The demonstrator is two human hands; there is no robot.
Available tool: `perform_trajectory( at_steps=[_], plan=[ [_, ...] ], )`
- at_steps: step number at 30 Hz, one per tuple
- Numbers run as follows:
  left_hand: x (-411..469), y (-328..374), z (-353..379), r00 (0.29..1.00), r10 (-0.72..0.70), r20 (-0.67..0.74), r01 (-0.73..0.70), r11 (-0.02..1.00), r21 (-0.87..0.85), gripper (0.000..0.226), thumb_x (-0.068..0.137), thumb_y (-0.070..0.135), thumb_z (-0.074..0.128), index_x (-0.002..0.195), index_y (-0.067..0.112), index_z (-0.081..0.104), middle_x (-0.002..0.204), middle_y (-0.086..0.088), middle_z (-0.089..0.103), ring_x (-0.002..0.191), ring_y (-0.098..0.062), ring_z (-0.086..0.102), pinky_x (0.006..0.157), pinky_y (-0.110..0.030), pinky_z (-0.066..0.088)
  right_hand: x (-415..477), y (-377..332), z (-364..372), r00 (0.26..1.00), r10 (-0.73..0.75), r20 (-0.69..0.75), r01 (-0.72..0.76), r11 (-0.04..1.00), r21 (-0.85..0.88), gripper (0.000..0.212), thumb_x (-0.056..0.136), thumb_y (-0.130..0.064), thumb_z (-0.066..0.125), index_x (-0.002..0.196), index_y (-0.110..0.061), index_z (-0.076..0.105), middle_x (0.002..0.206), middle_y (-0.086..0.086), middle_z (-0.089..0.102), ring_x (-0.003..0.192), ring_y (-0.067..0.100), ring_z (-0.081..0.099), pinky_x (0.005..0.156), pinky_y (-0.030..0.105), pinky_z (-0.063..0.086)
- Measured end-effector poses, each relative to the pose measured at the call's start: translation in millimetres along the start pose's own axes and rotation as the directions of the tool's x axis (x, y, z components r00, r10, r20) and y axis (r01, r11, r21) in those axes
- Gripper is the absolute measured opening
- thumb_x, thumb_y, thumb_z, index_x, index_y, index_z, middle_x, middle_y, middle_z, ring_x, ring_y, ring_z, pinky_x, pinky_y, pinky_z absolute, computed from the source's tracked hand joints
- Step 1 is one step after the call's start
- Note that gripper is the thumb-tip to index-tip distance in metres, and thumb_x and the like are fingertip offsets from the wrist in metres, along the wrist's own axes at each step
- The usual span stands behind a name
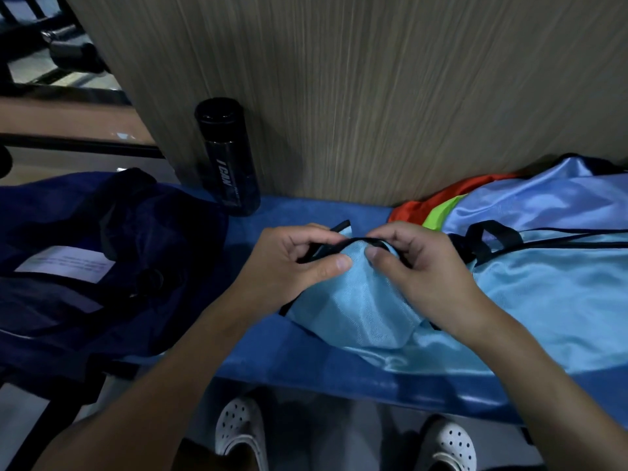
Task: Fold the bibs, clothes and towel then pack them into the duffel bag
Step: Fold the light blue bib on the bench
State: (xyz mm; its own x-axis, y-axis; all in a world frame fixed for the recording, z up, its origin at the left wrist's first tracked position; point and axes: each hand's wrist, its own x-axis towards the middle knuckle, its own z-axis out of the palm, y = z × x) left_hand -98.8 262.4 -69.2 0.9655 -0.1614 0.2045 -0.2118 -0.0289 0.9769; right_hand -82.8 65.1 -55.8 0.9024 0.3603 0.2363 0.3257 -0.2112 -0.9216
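Light-blue bib (360,311) mid-frame on blue table (306,375), black top hem pinched by left grip (299,263) and right grip (424,266); hem runs left-right between them, duffel bag (85,239) at frame left, nearer left grip

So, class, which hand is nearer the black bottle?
Left. The left hand grips the light blue bib in front and right of the black bottle; the right hand grips it farther right.
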Motion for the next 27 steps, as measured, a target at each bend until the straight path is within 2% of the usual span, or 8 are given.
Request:
perform_trajectory(
  at_steps=[3, 7, 10, 13, 19, 22, 25, 27],
  plan=[
    [0, 0, 3, 0.999, 0.011, -0.052, -0.008, 0.998, 0.054, 0.018, 0.074, 0.011, 0.082, 0.084, 0.026, 0.076, 0.089, 0.006, 0.076, 0.082, -0.007, 0.071, 0.076, -0.018, 0.052, 3, 4, 4, 1.0, 0.002, -0.024, -0.003, 1.0, -0.009, 0.01, 0.092, -0.004, 0.063, 0.092, -0.012, 0.068, 0.084, 0.008, 0.07, 0.079, 0.029, 0.065, 0.071, 0.036, 0.051],
    [-1, -2, 4, 0.995, -0.002, -0.097, 0.014, 0.992, 0.126, 0.022, 0.08, 0.006, 0.08, 0.077, 0.027, 0.074, 0.077, 0.003, 0.076, 0.072, -0.008, 0.069, 0.069, -0.021, 0.052, 5, 6, 5, 1.0, 0.006, 0.001, -0.006, 0.999, -0.044, 0.014, 0.09, -0.006, 0.067, 0.099, -0.016, 0.067, 0.091, -0.003, 0.07, 0.087, 0.004, 0.065, 0.079, 0.019, 0.049],
    [-3, -1, 0, 0.998, 0.002, -0.064, 0.007, 0.991, 0.136, 0.011, 0.081, 0.013, 0.077, 0.077, 0.023, 0.072, 0.076, -0.014, 0.072, 0.066, -0.027, 0.063, 0.066, -0.038, 0.05, 8, 7, -2, 0.977, 0.108, 0.181, -0.105, 0.994, -0.026, 0.059, 0.086, -0.004, 0.071, 0.135, -0.026, 0.047, 0.13, -0.007, 0.059, 0.124, -0.003, 0.051, 0.104, 0.02, 0.041],
    [-6, 2, -3, 0.999, 0.001, -0.039, 0.003, 0.995, 0.101, 0.014, 0.08, 0.01, 0.073, 0.074, 0.023, 0.07, 0.078, -0.018, 0.068, 0.068, -0.018, 0.059, 0.066, -0.027, 0.046, 12, 5, -9, 0.89, 0.225, 0.397, -0.249, 0.968, 0.01, 0.082, 0.088, 0.003, 0.066, 0.149, -0.034, 0.027, 0.134, -0.011, 0.055, 0.123, -0.009, 0.05, 0.1, 0.013, 0.04],
    [-6, -1, -8, 0.995, -0.018, -0.097, 0.027, 0.996, 0.086, 0.023, 0.084, -0.005, 0.072, 0.075, 0.016, 0.069, 0.084, 0.006, 0.07, 0.071, -0.01, 0.064, 0.067, -0.02, 0.049, 21, 13, -1, 0.932, 0.186, 0.312, -0.203, 0.979, 0.022, 0.037, 0.09, 0.004, 0.063, 0.123, -0.013, 0.06, 0.116, 0.003, 0.069, 0.107, 0.014, 0.065, 0.095, 0.026, 0.05],
    [-7, -4, -11, 0.989, -0.038, -0.142, 0.055, 0.992, 0.113, 0.028, 0.084, -0.003, 0.072, 0.079, 0.025, 0.07, 0.086, -0.001, 0.072, 0.07, -0.021, 0.061, 0.065, -0.026, 0.046, 24, 15, 0, 0.939, 0.195, 0.283, -0.21, 0.977, 0.024, 0.011, 0.094, -0.002, 0.06, 0.102, -0.006, 0.065, 0.089, 0.005, 0.065, 0.08, 0.014, 0.058, 0.076, 0.03, 0.046],
    [-7, -7, -13, 0.988, -0.067, -0.136, 0.082, 0.99, 0.111, 0.03, 0.084, -0.002, 0.067, 0.092, 0.027, 0.068, 0.093, -0.01, 0.073, 0.074, -0.033, 0.066, 0.072, -0.035, 0.049, 25, 20, 7, 0.935, 0.188, 0.302, -0.183, 0.982, -0.043, 0.008, 0.097, -0.01, 0.058, 0.092, -0.006, 0.064, 0.075, 0.003, 0.056, 0.071, 0.011, 0.049, 0.066, 0.029, 0.039],
    [-7, -7, -13, 0.993, -0.066, -0.093, 0.075, 0.992, 0.104, 0.028, 0.079, 0.003, 0.07, 0.098, 0.023, 0.068, 0.096, -0.004, 0.073, 0.084, -0.02, 0.071, 0.078, -0.028, 0.053, 25, 22, 14, 0.93, 0.164, 0.328, -0.152, 0.986, -0.062, 0.012, 0.097, -0.015, 0.059, 0.096, -0.005, 0.066, 0.076, 0.014, 0.057, 0.072, 0.013, 0.048, 0.067, 0.031, 0.039]
  ],
)
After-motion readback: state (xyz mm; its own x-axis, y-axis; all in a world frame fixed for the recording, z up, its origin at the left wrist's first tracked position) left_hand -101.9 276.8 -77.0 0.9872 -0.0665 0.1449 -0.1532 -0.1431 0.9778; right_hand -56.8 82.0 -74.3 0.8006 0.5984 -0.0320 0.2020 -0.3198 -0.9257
